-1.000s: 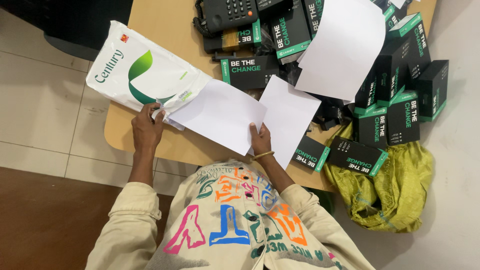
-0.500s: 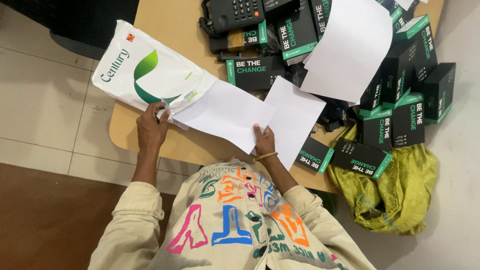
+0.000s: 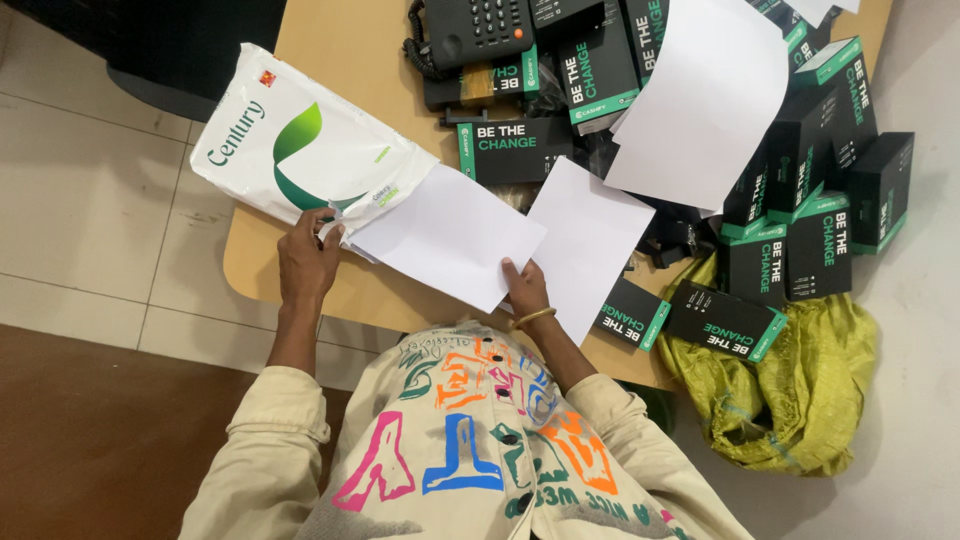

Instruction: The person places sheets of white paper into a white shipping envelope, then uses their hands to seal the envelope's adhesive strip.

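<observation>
Left hand (image 3: 305, 265) pinches the paper pack (image 3: 300, 145) mouth at ten o'clock on the table (image 3: 350, 45), right hand (image 3: 525, 290) grasps a white sheet (image 3: 445, 235), likely mid-withdrawal; clearing it needs the pack steadied.

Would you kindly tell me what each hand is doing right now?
Left hand: grip closed on the open end of the white-and-green paper pack.
Right hand: grip pinching the white paper sheet.

The left hand (image 3: 305, 262) grips the torn end of a white-and-green paper pack (image 3: 300, 145) on the desk (image 3: 340, 50), while the right hand (image 3: 525, 290) pinches a white sheet (image 3: 445, 235) half out of it. Black-and-green boxes (image 3: 800, 200) crowd the far side beside a black telephone (image 3: 470, 30).
</observation>
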